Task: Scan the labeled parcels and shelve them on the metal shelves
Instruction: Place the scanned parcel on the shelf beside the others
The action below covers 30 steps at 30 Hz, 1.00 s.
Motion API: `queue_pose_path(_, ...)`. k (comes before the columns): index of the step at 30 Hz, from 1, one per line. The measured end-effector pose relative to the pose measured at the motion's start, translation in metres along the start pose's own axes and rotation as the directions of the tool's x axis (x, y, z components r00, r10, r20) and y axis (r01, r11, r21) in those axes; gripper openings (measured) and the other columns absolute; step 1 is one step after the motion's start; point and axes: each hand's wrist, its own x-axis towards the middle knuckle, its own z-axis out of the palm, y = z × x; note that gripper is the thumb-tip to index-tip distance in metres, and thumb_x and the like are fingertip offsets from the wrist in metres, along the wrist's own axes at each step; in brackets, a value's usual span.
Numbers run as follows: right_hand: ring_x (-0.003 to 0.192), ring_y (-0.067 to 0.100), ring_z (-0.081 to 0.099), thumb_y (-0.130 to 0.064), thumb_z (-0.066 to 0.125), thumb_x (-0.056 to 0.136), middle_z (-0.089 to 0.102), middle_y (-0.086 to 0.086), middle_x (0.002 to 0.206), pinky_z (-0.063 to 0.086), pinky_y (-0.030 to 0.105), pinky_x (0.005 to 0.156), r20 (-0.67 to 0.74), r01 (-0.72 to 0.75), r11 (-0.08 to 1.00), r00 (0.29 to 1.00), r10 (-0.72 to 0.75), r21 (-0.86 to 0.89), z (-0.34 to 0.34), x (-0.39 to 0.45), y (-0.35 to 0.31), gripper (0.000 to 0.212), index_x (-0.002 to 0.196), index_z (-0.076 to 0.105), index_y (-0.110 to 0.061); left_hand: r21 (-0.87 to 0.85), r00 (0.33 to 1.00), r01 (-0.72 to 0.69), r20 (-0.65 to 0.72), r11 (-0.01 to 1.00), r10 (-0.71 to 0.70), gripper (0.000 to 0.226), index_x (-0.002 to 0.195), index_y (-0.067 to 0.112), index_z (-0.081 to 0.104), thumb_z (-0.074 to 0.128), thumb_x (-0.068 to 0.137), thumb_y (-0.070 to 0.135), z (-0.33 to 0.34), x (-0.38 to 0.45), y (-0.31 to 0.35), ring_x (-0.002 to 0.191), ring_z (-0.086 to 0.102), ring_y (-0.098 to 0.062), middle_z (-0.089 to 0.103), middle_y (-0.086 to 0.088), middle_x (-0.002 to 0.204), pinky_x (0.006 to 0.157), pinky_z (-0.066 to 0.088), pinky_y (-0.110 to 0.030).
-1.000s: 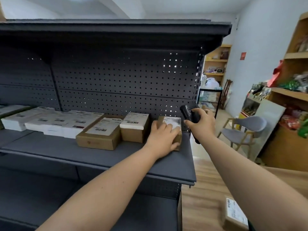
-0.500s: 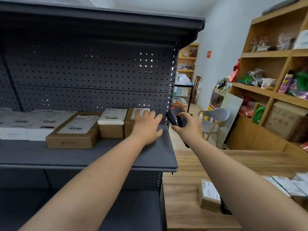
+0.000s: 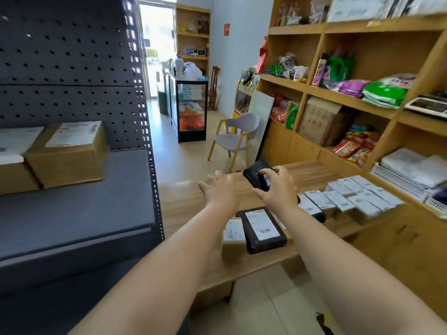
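My right hand grips a black handheld scanner above the wooden table. My left hand hovers open over the table, fingers spread, holding nothing. Under my arms lies a black parcel with a white label, and beside it a brown labeled box. Several white-labeled parcels lie in rows further right on the table. On the dark metal shelf at left stands a brown labeled box, with another parcel next to it at the frame edge.
A wooden shelving unit full of goods lines the right wall. A grey chair and a glass display case stand beyond the table. The perforated upright of the metal shelf borders the aisle.
My left hand has let go of the box on the shelf and swung right over the table. My view has turned right, and the scanner hand has come lower.
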Motion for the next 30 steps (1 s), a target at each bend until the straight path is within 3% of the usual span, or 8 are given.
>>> queue_pose_path(3,0.115,0.031,0.044,-0.040,0.075,0.080,0.047,0.005,0.127,0.043,0.042,0.088,0.085,-0.042,0.999,0.995,0.043,-0.006,0.034,0.002,0.040,0.048,0.124,0.060,-0.029,0.020,0.991,0.047,0.125,0.999,-0.049,0.061,0.144,0.023,0.034,0.063,0.091,0.034,0.050,0.013,0.007,0.136,0.031,-0.037,0.032,-0.015,0.152,0.106,0.032,-0.057)
queue_pose_path(8,0.125,0.030,0.039,-0.039,0.073,0.083,0.040,0.006,0.136,0.043,0.043,0.095,0.247,-0.079,0.996,0.967,0.067,0.040,0.088,0.022,0.087,0.048,0.127,0.058,-0.029,-0.003,0.931,0.203,0.311,0.979,-0.192,0.076,0.148,0.024,0.028,0.068,0.087,0.047,0.126,0.034,0.011,0.136,0.031,-0.035,0.033,-0.013,0.150,0.105,0.033,-0.055)
queue_pose_path(12,0.121,0.026,0.043,-0.042,0.075,0.079,0.043,0.001,0.131,0.045,0.044,0.096,0.361,-0.159,0.977,0.927,0.099,0.142,0.130,0.035,0.116,0.049,0.125,0.059,-0.033,-0.078,0.818,0.436,0.450,0.896,-0.359,0.097,0.152,0.023,0.022,0.071,0.078,0.064,0.186,0.038,0.023,0.135,0.034,-0.031,0.037,-0.010,0.148,0.106,0.034,-0.050)
queue_pose_path(16,0.120,0.020,0.044,-0.038,0.077,0.078,0.044,-0.003,0.128,0.044,0.044,0.096,0.479,-0.266,0.937,0.868,0.129,0.228,0.163,0.035,0.139,0.047,0.122,0.059,-0.034,-0.151,0.692,0.648,0.525,0.746,-0.495,0.128,0.158,0.020,0.004,0.068,0.066,0.080,0.234,0.030,0.049,0.139,0.031,-0.030,0.033,-0.009,0.150,0.108,0.034,-0.049)
queue_pose_path(19,0.119,0.019,0.046,-0.035,0.078,0.076,0.045,-0.005,0.123,0.045,0.045,0.098,0.516,-0.323,0.898,0.846,0.133,0.298,0.181,0.036,0.156,0.046,0.119,0.060,-0.035,-0.176,0.601,0.774,0.507,0.609,-0.617,0.135,0.158,0.018,-0.001,0.071,0.062,0.080,0.256,0.029,0.069,0.139,0.030,-0.031,0.030,-0.009,0.151,0.109,0.032,-0.051)
queue_pose_path(23,0.118,0.015,0.047,-0.033,0.078,0.076,0.044,-0.007,0.121,0.042,0.037,0.102,0.555,-0.361,0.845,0.827,0.094,0.394,0.197,0.040,0.160,0.048,0.120,0.060,-0.035,-0.279,0.488,0.872,0.425,0.403,-0.762,0.118,0.146,0.021,0.018,0.076,0.059,0.074,0.277,0.025,0.071,0.135,0.033,-0.031,0.037,-0.009,0.144,0.108,0.035,-0.048)
queue_pose_path(27,0.123,0.017,0.040,-0.035,0.077,0.075,0.043,-0.005,0.129,0.039,0.042,0.103,0.608,-0.241,0.899,0.794,-0.034,0.365,0.209,0.048,0.143,0.047,0.119,0.061,-0.038,-0.470,0.484,0.824,0.293,0.316,-0.825,0.109,0.142,0.019,0.030,0.087,0.058,0.057,0.283,0.022,0.049,0.137,0.028,-0.026,0.039,-0.006,0.144,0.110,0.032,-0.044)
queue_pose_path(30,0.126,0.018,0.038,-0.037,0.076,0.075,0.041,-0.006,0.134,0.037,0.045,0.103,0.638,-0.157,0.931,0.764,-0.098,0.331,0.219,0.057,0.124,0.049,0.122,0.060,-0.038,-0.528,0.522,0.767,0.182,0.366,-0.833,0.109,0.146,0.020,0.028,0.089,0.059,0.045,0.278,0.022,0.016,0.139,0.027,-0.025,0.037,-0.007,0.148,0.116,0.026,-0.045)
